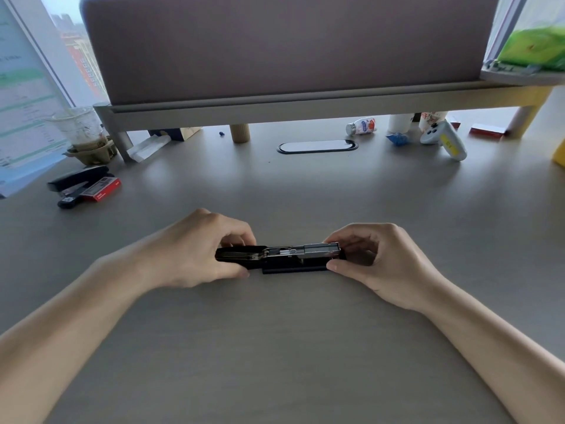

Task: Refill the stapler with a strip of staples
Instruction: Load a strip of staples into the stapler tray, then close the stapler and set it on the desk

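Note:
A black stapler (276, 258) lies flat on the grey desk, its top cover swung open to the left so the metal magazine faces up. My left hand (195, 249) grips the opened cover end between thumb and fingers. My right hand (370, 258) pinches the front end of the magazine, where a silver strip of staples (321, 249) sits in the channel. A red staple box (102, 188) lies at the far left of the desk.
A second black stapler (78, 182) rests beside the red box. A used cup (82, 133) in a holder stands at the back left. A desk partition (275, 47), small bottle (362, 126), white controller (443, 139) and cable grommet (318, 146) line the back.

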